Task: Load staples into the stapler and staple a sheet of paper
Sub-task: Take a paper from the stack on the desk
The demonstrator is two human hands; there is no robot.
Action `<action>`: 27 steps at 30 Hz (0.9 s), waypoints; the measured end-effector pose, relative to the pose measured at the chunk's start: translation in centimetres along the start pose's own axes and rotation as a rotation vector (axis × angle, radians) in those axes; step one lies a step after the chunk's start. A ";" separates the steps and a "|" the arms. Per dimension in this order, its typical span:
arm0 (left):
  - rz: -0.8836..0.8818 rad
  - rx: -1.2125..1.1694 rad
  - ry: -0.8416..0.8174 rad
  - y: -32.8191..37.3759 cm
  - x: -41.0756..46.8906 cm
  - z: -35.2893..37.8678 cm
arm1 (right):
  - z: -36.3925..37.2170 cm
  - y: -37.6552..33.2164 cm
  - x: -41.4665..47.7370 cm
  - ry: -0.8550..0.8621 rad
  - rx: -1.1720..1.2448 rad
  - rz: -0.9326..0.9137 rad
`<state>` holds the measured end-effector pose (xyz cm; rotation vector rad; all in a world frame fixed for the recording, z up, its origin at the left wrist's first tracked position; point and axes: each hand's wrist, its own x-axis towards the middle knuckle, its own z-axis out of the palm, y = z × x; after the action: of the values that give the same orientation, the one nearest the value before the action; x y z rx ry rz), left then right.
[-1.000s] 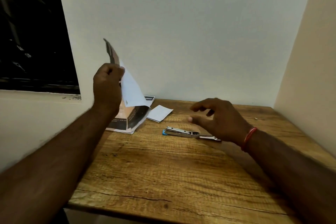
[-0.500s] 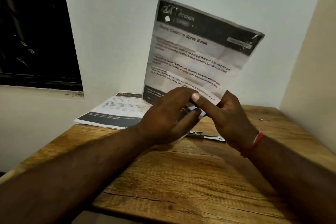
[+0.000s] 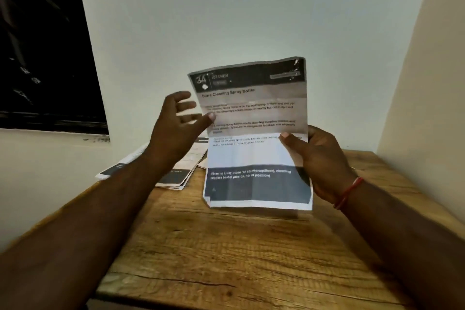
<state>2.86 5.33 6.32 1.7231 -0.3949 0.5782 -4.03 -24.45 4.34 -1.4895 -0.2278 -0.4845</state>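
Note:
A printed sheet of paper (image 3: 254, 133) with a dark header and footer stands upright above the wooden table (image 3: 226, 259), its lower edge near the tabletop. My right hand (image 3: 317, 158) grips the sheet's right edge, thumb on the front. At the sheet's left edge is my left hand (image 3: 178, 126), fingers spread, with only the thumb tip touching the paper. The stapler is hidden behind the sheet.
A stack of other printed sheets (image 3: 176, 171) lies at the table's back left. White walls close in behind and on the right. A dark window (image 3: 45, 45) fills the upper left. A red thread band circles my right wrist.
The sheet has dropped lower and turned to face me squarely. My left hand let go of its bottom edge and moved up to its left side; my right hand shifted to the right edge.

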 end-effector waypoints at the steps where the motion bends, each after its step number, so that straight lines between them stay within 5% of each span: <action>1: -0.121 -0.101 -0.118 -0.5 0.3 -0.4 | -0.1 0.1 0.0 -0.027 0.018 0.020; 7: -0.338 -0.359 -0.552 -2.4 -0.5 0.0 | -0.9 0.5 0.3 -0.099 0.108 0.171; 17: -0.322 -0.522 -0.487 -1.8 -0.8 -0.4 | -2.3 -0.1 0.6 -0.087 0.262 0.225; 27: -0.458 -0.574 -0.847 -1.3 -1.3 -1.9 | -2.8 0.1 0.4 -0.135 -0.087 0.205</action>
<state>2.18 7.42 4.81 1.3474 -0.6495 -0.5878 -4.05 -27.26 4.14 -1.6127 -0.1593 -0.2318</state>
